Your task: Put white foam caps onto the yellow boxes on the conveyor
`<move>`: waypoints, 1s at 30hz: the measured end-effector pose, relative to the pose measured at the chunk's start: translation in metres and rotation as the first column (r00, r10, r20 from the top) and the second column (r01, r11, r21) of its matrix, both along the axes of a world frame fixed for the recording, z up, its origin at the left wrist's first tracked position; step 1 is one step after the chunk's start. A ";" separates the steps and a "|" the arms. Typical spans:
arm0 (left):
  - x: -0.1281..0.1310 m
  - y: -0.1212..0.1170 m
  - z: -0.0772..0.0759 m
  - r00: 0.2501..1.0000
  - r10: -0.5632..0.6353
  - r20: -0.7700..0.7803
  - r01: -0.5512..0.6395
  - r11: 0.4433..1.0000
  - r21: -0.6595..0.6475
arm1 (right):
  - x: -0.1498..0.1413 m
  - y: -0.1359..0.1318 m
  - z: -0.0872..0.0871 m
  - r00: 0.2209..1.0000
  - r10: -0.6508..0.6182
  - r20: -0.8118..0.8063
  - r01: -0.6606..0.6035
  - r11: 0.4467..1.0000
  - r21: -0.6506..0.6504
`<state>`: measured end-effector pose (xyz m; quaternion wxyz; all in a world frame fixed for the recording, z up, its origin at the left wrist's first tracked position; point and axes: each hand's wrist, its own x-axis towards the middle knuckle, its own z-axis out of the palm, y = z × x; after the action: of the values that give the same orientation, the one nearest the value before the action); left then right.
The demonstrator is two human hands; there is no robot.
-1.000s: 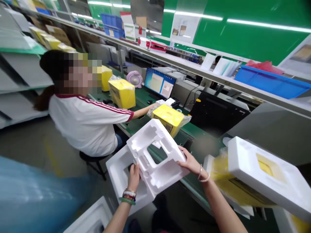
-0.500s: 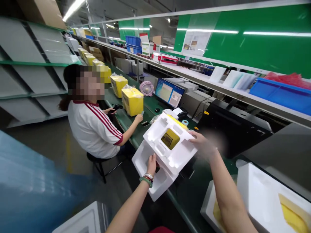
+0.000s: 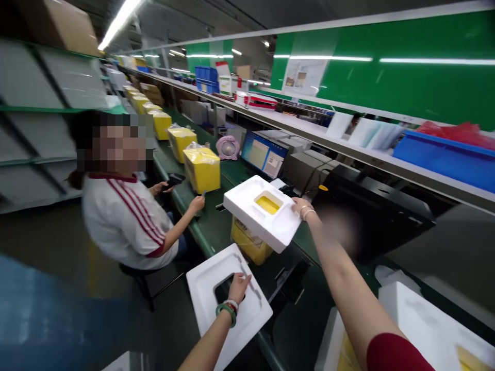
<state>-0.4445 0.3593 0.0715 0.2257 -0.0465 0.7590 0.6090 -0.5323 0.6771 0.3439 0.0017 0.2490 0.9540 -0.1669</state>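
Note:
My right hand (image 3: 303, 208) reaches forward and grips the far edge of a white foam cap (image 3: 261, 212) that sits on top of a yellow bagged box (image 3: 249, 245) on the green conveyor belt (image 3: 211, 226). Yellow shows through the cap's square opening. My left hand (image 3: 238, 286) holds a second white foam cap (image 3: 226, 304) low over the belt's near edge, with fingers hooked into its dark cut-out.
A seated person in a white shirt (image 3: 119, 219) works at the belt on the left, one hand near another yellow box (image 3: 201, 168). More yellow boxes line the belt behind. A monitor (image 3: 264, 154), pink fan (image 3: 227, 147) and black machine (image 3: 371, 211) stand behind. Foam-capped boxes (image 3: 425, 330) lie at lower right.
The two foam caps, held stacked together before, have come apart: my right hand has carried one forward onto the yellow box while my left hand has lowered the other.

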 end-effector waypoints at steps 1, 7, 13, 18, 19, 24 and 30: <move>0.002 -0.001 -0.004 1.000 -0.024 -0.008 0.023 1.000 -0.016 | 0.000 -0.001 0.001 1.000 -0.006 0.020 0.006 1.000 0.011; 0.010 -0.007 -0.010 0.985 -0.155 -0.079 0.145 0.983 -0.116 | 0.000 0.002 -0.005 0.992 -0.068 0.103 0.063 0.997 0.052; 0.032 -0.014 0.001 0.954 -0.228 -0.196 0.191 0.963 -0.190 | 0.002 -0.019 -0.012 0.999 -0.032 -0.018 0.034 0.995 0.090; 0.056 -0.027 0.003 0.854 -0.413 -0.315 0.311 0.892 -0.326 | -0.001 -0.069 0.000 0.966 0.257 -0.013 -0.255 0.961 0.108; 0.060 -0.030 0.004 0.838 -0.443 -0.320 0.330 0.877 -0.351 | -0.003 -0.078 0.001 0.952 0.306 0.034 -0.308 0.947 0.087; 0.071 -0.036 0.012 0.779 -0.577 -0.247 0.437 0.781 -0.447 | -0.014 -0.102 -0.005 0.916 0.369 0.157 -0.371 0.928 -0.017; 0.077 -0.035 0.030 0.664 -0.737 -0.128 0.529 0.584 -0.615 | -0.018 -0.105 -0.021 0.916 0.351 0.192 -0.359 0.933 0.008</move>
<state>-0.3674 0.3243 0.1017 0.2618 0.2885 0.8870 0.2477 -0.5507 0.5722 0.3226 0.1165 0.0864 0.9822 -0.1190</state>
